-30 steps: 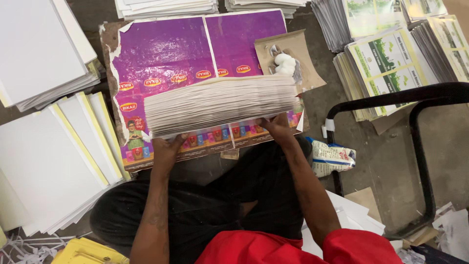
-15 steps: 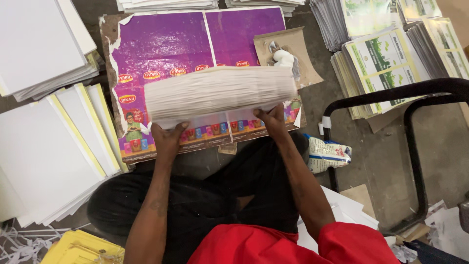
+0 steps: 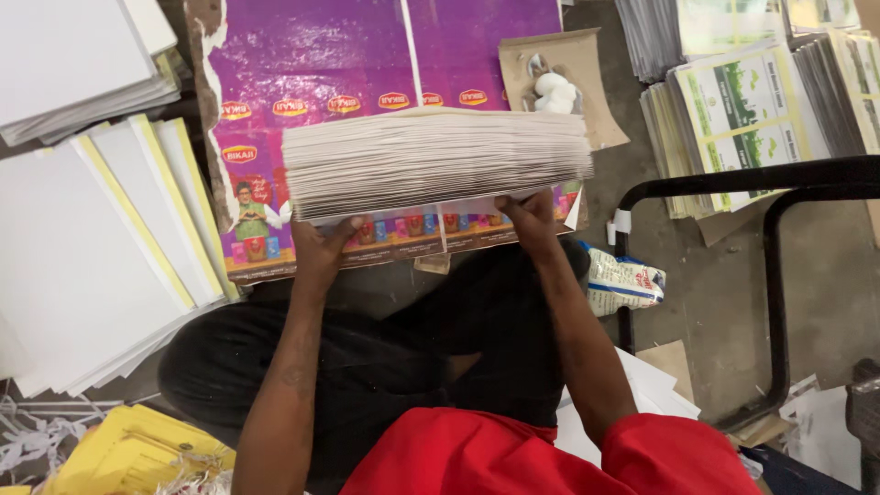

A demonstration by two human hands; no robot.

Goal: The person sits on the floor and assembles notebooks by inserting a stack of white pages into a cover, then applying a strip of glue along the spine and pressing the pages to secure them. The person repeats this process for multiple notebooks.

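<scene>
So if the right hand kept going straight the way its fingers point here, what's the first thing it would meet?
The right hand points up and away, already against the thick paper stack it holds. Past that, probably the brown cardboard piece with white lumps, though depth is unclear.

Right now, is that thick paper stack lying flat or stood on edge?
On edge: the paper stack shows its sheet edges, gripped from below.

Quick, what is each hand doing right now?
Left hand: closed on the near left end of the thick stack of paper sheets, holding it up.
Right hand: closed on the stack's near right end, holding it too.
</scene>
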